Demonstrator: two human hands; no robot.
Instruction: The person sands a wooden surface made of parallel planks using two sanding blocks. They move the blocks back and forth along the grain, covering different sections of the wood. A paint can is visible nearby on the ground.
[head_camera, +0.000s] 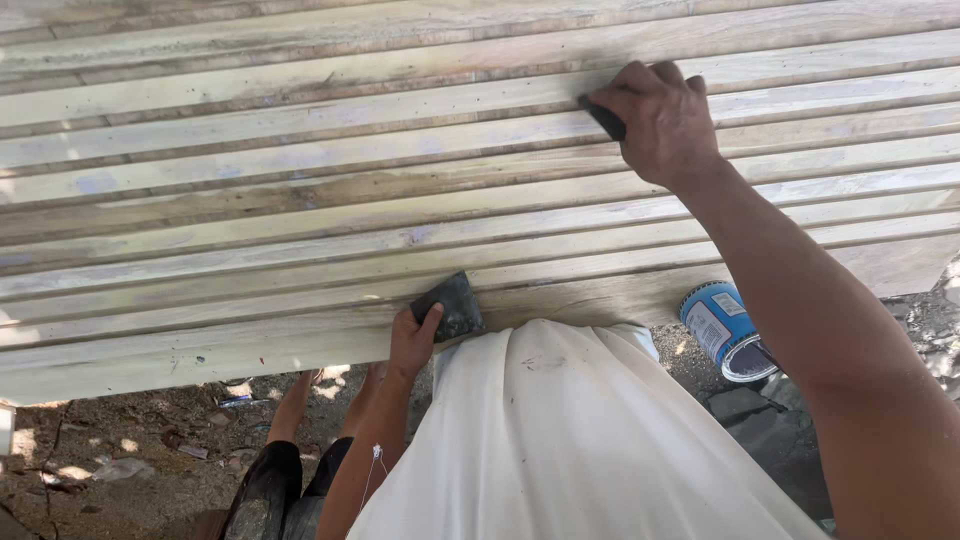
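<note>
The right hand (662, 118) is curled over a small dark pad (603, 118), fingers pressing it flat against a pale wooden slat (300, 150) far up the stacked planks. The left hand (411, 340) pinches a second dark pad (455, 305) between thumb and fingers at the near edge of the planks, just above the person's white shirt (570, 440). A blue can (722, 328) lies tipped on the dirt ground (120, 470) under the right forearm.
</note>
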